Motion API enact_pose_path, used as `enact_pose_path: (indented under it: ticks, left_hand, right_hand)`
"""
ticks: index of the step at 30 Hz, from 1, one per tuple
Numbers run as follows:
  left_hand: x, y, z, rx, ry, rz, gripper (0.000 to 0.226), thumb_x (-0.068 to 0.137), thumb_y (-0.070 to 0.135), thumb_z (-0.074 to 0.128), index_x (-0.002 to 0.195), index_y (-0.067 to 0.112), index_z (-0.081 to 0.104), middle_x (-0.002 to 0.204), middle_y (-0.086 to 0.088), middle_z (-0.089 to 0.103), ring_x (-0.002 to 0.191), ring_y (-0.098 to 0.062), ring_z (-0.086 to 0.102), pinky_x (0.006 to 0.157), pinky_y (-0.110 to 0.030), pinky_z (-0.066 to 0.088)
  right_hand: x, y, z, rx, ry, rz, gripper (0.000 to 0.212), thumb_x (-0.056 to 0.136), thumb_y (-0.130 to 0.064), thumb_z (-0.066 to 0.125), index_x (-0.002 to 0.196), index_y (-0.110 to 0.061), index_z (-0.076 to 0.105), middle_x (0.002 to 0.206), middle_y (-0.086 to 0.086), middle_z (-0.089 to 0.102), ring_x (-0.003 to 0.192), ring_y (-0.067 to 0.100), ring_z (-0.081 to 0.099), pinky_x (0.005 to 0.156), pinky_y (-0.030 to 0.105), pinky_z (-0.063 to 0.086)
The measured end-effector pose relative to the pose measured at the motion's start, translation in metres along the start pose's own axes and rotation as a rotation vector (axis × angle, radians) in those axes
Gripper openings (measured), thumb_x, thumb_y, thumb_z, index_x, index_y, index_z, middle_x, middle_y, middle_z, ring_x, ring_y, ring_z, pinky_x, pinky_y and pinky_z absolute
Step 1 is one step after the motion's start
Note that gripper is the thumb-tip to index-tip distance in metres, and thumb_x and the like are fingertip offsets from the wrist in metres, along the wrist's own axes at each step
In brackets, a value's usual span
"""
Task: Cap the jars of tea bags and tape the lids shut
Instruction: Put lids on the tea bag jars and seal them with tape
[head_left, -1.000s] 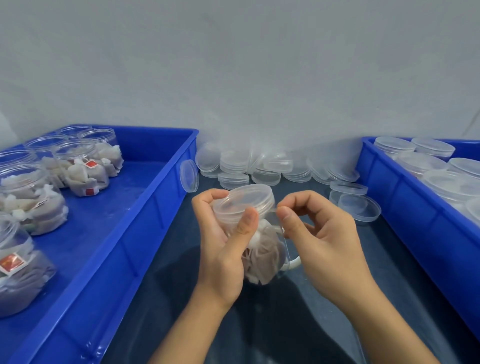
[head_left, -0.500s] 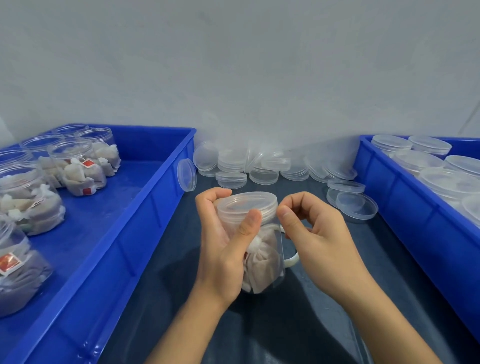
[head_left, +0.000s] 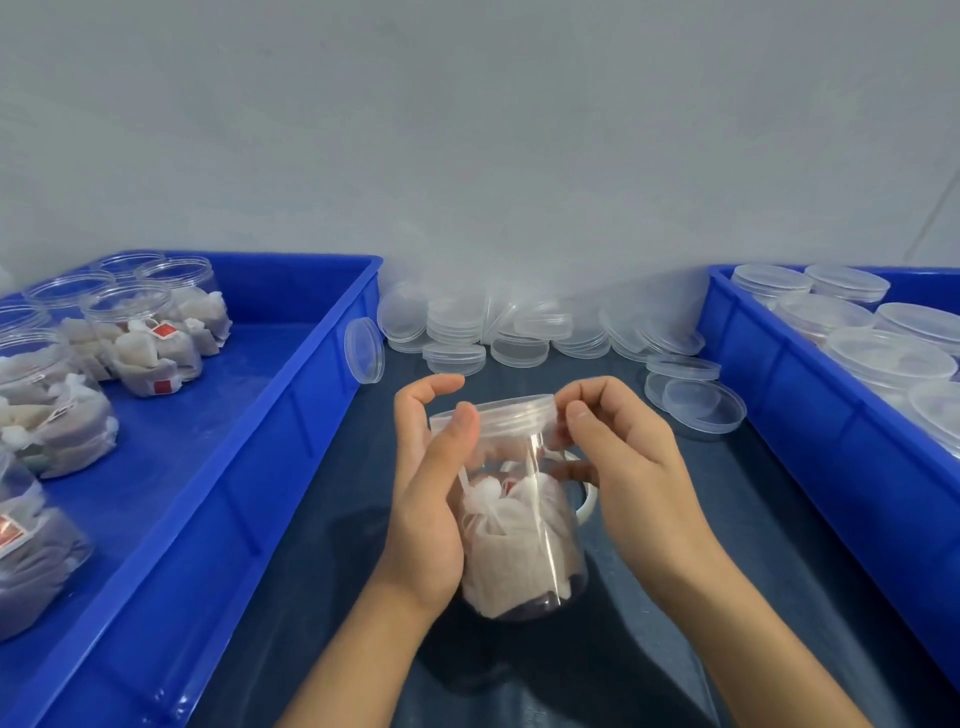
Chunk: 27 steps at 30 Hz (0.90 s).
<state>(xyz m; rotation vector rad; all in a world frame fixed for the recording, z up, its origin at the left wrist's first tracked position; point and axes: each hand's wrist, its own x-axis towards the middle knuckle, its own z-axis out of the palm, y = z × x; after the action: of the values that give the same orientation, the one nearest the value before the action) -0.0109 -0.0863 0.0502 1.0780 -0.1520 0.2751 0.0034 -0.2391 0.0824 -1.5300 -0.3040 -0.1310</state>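
two hands (head_left: 524, 483) gripping clear ribbed-lid jar (head_left: 519, 525), soft tea bags (head_left: 511, 540)

Brightness: your view is evenly and softly lit, bright with a cool grey-blue cast.
Light source: diffuse light from above; no lamp shows.
Shadows: a soft dark patch lies on the table (head_left: 649, 649) beneath your hands and the jar (head_left: 519, 530); its edges are faint.
Glare: thin white streaks run down the jar's clear wall; the left blue tray (head_left: 291, 467) has small glints on its rim.
Focus: the centre is sharp; the loose lids (head_left: 519, 332) by the wall look hazy.
Distortion: wide-angle bending splays both trays outward at the edges.
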Motion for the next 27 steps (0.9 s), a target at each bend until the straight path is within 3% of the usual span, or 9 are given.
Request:
enact_pose_path:
  ticks: [4,6,9,14,18,24,27]
  left_hand:
    - [0.001,0.001,0.0,0.015,-0.013,0.017,0.044,0.09,0.044,0.072,0.125,0.025,0.054,0.1,-0.015,0.072,0.089,-0.035,0.073,0.073,-0.041,0.062]
    - [0.001,0.001,0.0,0.017,-0.04,0.024,0.047,0.092,0.042,0.067,0.129,0.021,0.048,0.097,-0.01,0.075,0.086,-0.029,0.074,0.07,-0.036,0.062]
    - [0.0,0.001,-0.001,0.037,-0.065,0.014,0.043,0.095,0.04,0.061,0.131,0.02,0.047,0.098,-0.011,0.076,0.09,-0.031,0.074,0.074,-0.039,0.063]
    - [0.0,0.002,-0.003,0.05,-0.064,0.008,0.045,0.092,0.039,0.064,0.13,0.019,0.049,0.098,-0.013,0.075,0.089,-0.03,0.074,0.075,-0.037,0.062]
    - [0.0,0.003,-0.003,0.025,-0.032,-0.019,0.047,0.085,0.049,0.071,0.123,0.025,0.058,0.103,-0.018,0.068,0.086,-0.028,0.071,0.07,-0.035,0.059]
    - [0.002,0.001,-0.003,0.0,-0.03,-0.042,0.048,0.083,0.052,0.071,0.122,0.025,0.06,0.111,-0.017,0.065,0.092,-0.032,0.071,0.075,-0.038,0.061]
    - [0.003,0.0,-0.003,-0.001,-0.038,-0.042,0.045,0.087,0.047,0.073,0.123,0.024,0.058,0.111,-0.019,0.064,0.091,-0.03,0.072,0.073,-0.036,0.061]
  right_hand:
    - [-0.004,0.006,0.003,0.008,-0.107,0.0,0.047,0.092,-0.058,0.06,0.13,-0.031,0.064,0.117,-0.005,0.073,0.107,0.017,0.072,0.093,0.044,0.06]
    - [-0.005,0.01,0.009,-0.068,-0.122,-0.015,0.055,0.085,-0.064,0.064,0.134,-0.04,0.061,0.12,-0.01,0.073,0.112,0.015,0.071,0.095,0.04,0.056]
    - [-0.005,0.012,0.013,-0.115,-0.097,-0.036,0.058,0.083,-0.061,0.069,0.137,-0.039,0.062,0.117,-0.011,0.076,0.11,0.012,0.072,0.093,0.036,0.057]
    - [-0.001,0.011,0.004,-0.017,-0.148,0.021,0.062,0.088,-0.045,0.07,0.147,-0.029,0.058,0.127,-0.014,0.073,0.119,0.012,0.07,0.106,0.039,0.054]
    - [-0.001,0.012,0.001,0.045,-0.141,0.03,0.045,0.101,-0.039,0.063,0.142,-0.021,0.062,0.126,-0.01,0.075,0.11,0.017,0.075,0.094,0.031,0.059]
    - [-0.001,0.014,0.0,0.052,-0.143,0.006,0.049,0.103,-0.041,0.059,0.145,-0.015,0.061,0.123,-0.014,0.075,0.11,0.014,0.075,0.089,0.021,0.057]
    - [-0.001,0.015,0.0,0.019,-0.154,-0.016,0.056,0.097,-0.043,0.057,0.148,-0.019,0.058,0.124,-0.018,0.074,0.113,0.014,0.073,0.094,0.028,0.058]
